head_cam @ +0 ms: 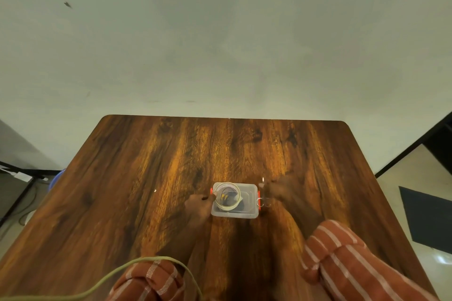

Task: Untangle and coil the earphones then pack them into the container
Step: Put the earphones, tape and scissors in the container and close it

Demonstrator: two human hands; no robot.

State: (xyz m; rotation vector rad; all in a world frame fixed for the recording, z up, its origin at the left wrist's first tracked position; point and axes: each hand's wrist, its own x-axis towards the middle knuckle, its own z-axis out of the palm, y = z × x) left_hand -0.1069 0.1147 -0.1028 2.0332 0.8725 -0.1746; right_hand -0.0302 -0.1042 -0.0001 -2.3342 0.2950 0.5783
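Fingers [212,196] of the left hand [198,205] pinch a tape roll [228,196] atop the container [234,211]; right hand [277,190] blurred, grip unclear, beside its other end.

A single head-worn wide-angle camera looks forward and steeply down. The wooden table [146,178] fills the lower frame, close below.

Clear rectangular plastic container [247,211] with orange-red side clips, rust-red sleeves [347,259] with thin white stripes, dark brown wood-grain table [146,178], pale olive-green cord [102,278]
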